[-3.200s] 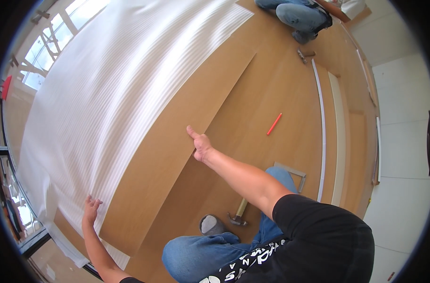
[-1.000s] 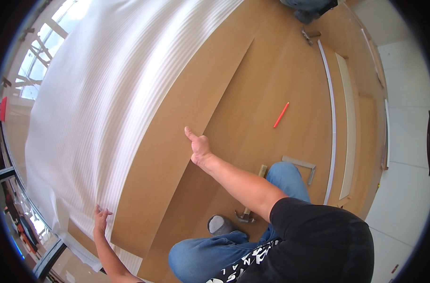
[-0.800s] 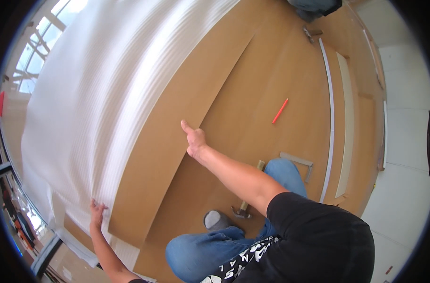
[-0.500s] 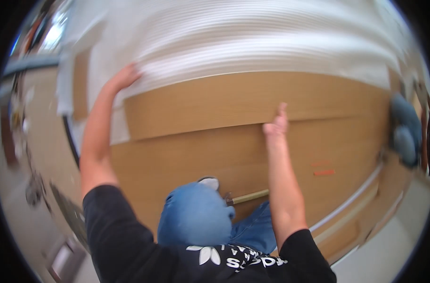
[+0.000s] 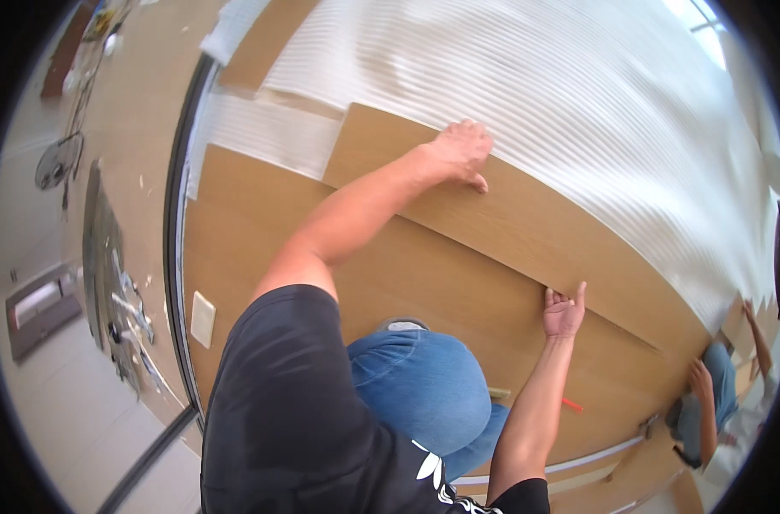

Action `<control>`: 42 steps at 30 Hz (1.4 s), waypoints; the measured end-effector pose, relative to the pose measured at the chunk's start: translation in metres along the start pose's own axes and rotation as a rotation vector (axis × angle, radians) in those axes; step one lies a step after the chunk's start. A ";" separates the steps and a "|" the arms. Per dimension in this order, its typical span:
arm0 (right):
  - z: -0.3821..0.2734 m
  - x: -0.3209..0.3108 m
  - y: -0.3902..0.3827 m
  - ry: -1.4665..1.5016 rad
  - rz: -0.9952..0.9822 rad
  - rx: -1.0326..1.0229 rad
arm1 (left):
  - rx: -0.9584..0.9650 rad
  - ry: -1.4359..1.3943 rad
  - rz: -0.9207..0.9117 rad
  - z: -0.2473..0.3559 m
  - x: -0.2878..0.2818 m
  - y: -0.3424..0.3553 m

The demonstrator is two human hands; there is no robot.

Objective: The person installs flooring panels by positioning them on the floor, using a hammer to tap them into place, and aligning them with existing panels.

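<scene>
A long wood-coloured floor plank lies slantwise in front of me, its near edge raised a little over the laid boards. My left hand grips its far edge, thumb on top and fingertips over the edge. At the near edge, farther right, my right hand is palm up, with fingers curled beneath the plank and the thumb raised along it. White ribbed foam underlay spreads beyond the plank.
At the right another person kneels on the boards, a hammer close by. A red stick-like piece lies near my right forearm. Along the left runs a dark track, with a beige rectangular block beside it. A short board rests on the underlay.
My view has turned, so the plank now slants down to the right. My left hand has moved from the foam beyond the plank's left end onto its far edge. The right hand stays under the near edge.
</scene>
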State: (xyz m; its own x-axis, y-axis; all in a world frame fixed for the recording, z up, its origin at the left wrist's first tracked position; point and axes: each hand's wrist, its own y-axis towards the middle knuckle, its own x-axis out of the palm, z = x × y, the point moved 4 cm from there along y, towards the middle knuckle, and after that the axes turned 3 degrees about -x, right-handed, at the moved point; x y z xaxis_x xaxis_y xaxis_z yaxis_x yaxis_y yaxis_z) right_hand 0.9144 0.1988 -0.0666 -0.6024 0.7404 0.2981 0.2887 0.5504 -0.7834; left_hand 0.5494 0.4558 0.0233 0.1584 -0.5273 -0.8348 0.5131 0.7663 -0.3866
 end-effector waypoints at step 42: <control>0.136 -0.037 -0.222 -1.893 -0.664 -0.615 | 0.098 0.305 -0.055 -0.014 0.024 -0.009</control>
State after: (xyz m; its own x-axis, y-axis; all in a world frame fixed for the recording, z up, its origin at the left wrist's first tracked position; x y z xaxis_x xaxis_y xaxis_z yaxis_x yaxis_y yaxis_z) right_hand 0.7712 -0.0032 0.0218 -0.4228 -0.5632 -0.7099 -0.3272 0.8255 -0.4600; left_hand 0.5369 0.4415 0.0014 -0.1243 -0.4216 -0.8982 0.5948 0.6930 -0.4075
